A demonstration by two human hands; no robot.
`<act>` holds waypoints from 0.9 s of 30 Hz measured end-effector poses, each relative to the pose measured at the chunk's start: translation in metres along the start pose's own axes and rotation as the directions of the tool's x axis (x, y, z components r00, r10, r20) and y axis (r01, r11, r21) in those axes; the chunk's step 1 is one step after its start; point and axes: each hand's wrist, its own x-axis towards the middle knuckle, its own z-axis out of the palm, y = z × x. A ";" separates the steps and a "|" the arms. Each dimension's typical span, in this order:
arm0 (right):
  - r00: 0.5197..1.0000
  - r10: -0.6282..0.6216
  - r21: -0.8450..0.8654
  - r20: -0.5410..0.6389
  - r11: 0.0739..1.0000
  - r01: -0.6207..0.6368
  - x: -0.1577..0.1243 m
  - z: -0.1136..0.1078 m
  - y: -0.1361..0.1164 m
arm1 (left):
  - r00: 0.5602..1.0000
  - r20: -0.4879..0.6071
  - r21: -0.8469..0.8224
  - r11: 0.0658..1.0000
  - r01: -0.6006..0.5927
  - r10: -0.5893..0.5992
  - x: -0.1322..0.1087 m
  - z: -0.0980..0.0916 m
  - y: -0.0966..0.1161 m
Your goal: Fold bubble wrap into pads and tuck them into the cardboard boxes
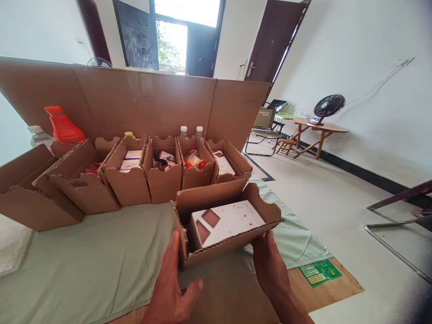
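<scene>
My left hand and my right hand grip the two ends of a small open cardboard box just above the table's near edge. Inside it lies a white carton with brown squares. My left thumb presses the box's front face, and the fingers wrap the left side. My right hand's fingers curl under the right end.
A row of several similar cardboard boxes with packets stands behind on the grey-green cloth. A tall cardboard sheet backs them. An orange bottle and water bottles stand there. A fan on a wooden table sits at right.
</scene>
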 end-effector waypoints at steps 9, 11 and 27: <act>0.905 -0.025 0.121 0.425 0.992 -0.030 -0.015 0.093 0.001 | 0.911 -0.346 -0.091 0.974 0.208 -0.226 -0.001 -0.083 -0.022; 0.891 -0.045 0.121 0.452 0.993 -0.012 -0.007 0.101 0.004 | 0.900 -0.354 -0.117 0.967 0.226 -0.253 0.003 -0.082 -0.031; 0.905 -0.032 -0.250 0.423 0.956 0.151 0.037 0.052 -0.005 | 0.865 -0.305 -0.274 0.906 0.322 -0.400 0.030 -0.068 -0.053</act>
